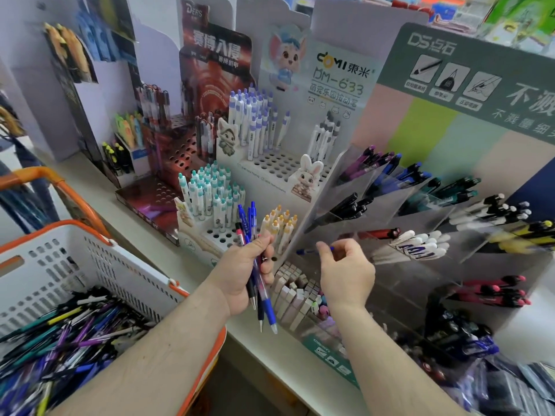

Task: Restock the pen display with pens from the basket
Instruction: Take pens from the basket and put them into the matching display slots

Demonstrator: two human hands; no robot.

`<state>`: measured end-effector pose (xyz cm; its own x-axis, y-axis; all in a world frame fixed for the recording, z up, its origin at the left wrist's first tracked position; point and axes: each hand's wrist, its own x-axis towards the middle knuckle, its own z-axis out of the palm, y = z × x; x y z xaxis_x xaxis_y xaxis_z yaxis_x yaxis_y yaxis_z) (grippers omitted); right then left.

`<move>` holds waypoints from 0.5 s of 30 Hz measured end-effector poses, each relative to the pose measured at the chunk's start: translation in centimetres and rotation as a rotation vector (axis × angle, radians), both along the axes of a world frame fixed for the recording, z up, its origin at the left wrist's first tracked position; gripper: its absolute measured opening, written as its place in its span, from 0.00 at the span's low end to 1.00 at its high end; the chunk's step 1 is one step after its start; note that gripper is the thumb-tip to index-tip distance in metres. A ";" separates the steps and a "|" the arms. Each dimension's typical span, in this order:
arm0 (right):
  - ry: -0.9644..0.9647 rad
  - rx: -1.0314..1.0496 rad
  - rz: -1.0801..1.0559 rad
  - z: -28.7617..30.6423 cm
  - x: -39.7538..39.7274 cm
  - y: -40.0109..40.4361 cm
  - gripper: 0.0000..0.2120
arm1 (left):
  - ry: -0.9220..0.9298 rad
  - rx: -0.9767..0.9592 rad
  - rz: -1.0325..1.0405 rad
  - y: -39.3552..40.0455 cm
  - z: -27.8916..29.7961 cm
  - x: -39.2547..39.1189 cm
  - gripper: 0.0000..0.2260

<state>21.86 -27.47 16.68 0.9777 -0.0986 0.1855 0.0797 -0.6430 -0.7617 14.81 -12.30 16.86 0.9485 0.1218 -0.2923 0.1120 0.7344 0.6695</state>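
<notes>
My left hand (244,271) grips a bunch of pens (250,232), blue ones and one with a pink top, held upright in front of the white stands. My right hand (345,271) pinches a single blue pen (304,251) held level, close to the lower left compartments of the clear acrylic pen display (399,202). That display's slanted pockets hold purple, blue, black, white and pink pens. The white basket with orange trim (90,259) sits at the lower left, with a heap of mixed pens (60,334) in it under my left forearm.
White hole-grid stands (270,163) with blue-, teal- and yellow-capped pens stand behind my left hand. A red-brown stand (168,151) is further left. A tray of beige erasers (294,292) lies below my hands on the pale shelf (270,355).
</notes>
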 end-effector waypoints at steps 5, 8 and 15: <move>0.086 -0.193 0.051 -0.7 0.7 -0.1 0.11 | -0.017 0.032 0.002 -0.1 0.2 -0.3 0.08; 0.149 -0.269 0.076 0.6 0.7 -0.7 0.12 | -0.013 0.158 -0.026 -0.2 0.1 -0.4 0.08; 0.095 0.029 0.375 5.4 -2.3 0.4 0.13 | 0.007 0.592 -0.121 -1.3 0.3 -0.1 0.07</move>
<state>19.55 -27.05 22.06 0.9594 0.2656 0.0945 0.2335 -0.5609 -0.7942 14.69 -13.60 17.14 0.9641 0.1574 -0.2137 0.1770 0.2187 0.9596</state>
